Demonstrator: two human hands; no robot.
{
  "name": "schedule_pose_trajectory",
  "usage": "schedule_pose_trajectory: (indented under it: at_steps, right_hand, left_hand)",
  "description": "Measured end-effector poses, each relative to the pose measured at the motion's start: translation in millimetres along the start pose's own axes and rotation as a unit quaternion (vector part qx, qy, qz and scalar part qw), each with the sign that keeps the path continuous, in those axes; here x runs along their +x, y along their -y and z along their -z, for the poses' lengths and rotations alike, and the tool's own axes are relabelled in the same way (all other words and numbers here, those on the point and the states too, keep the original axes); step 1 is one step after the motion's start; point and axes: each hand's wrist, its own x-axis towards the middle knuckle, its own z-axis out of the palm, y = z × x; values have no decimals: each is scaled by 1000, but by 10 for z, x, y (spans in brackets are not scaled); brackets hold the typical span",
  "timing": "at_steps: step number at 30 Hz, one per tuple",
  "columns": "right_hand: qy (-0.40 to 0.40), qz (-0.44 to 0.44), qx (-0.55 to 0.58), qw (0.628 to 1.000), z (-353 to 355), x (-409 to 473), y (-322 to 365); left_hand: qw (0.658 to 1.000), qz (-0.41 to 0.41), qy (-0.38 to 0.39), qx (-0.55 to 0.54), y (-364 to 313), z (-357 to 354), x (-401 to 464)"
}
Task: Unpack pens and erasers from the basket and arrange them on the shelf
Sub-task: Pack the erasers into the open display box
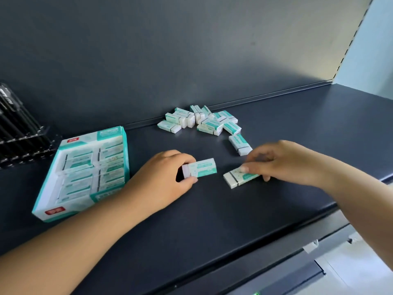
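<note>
On the dark shelf (212,209), my left hand (168,179) grips one white-and-teal eraser (202,169) by its white end. To its right, my right hand (282,162) pinches a second eraser (238,177) that lies flat on the shelf. A single eraser (240,144) lies just behind my right hand. Several more erasers form a loose pile (200,121) against the back wall. An open teal-and-white eraser box (85,173) with several erasers inside sits at the left.
A clear rack of black pens (17,128) stands at the far left against the back wall. The shelf's front edge (276,237) runs diagonally at the lower right, with a lower shelf and pale floor beyond it.
</note>
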Motion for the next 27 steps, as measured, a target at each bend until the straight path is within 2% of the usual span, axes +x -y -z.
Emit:
schedule_pose_trajectory:
  at_steps: [3,6,11,15,17,22,25,27]
  right_hand:
    - [38,39,-24,998,70,-14,-50]
    - [35,85,-45,995,61,-4,-113]
    - [-60,170,-29,983,5,-10,-102]
    - [-125,220,-5,967,-3,-7,25]
    - [-157,244,-5,957,-16,22,146]
    - [-177,296,10,939,-119,104,615]
    - [-148,303,17,941,-261,188,955]
    - [-129,307,10,943,-391,279,1207]
  left_hand:
    - [1000,7,2,-30,14,9,-33]
    - [999,14,9,-47,41,-9,-40]
    - [999,8,-41,-17,41,60,-71]
    - [992,-59,-107,26,82,296,-172]
    - [986,-65,-144,62,133,469,-241]
    - [980,-15,-181,80,465,881,-484]
    - [979,50,-190,60,744,1033,-666]
    - [973,98,-208,10,953,1091,-771]
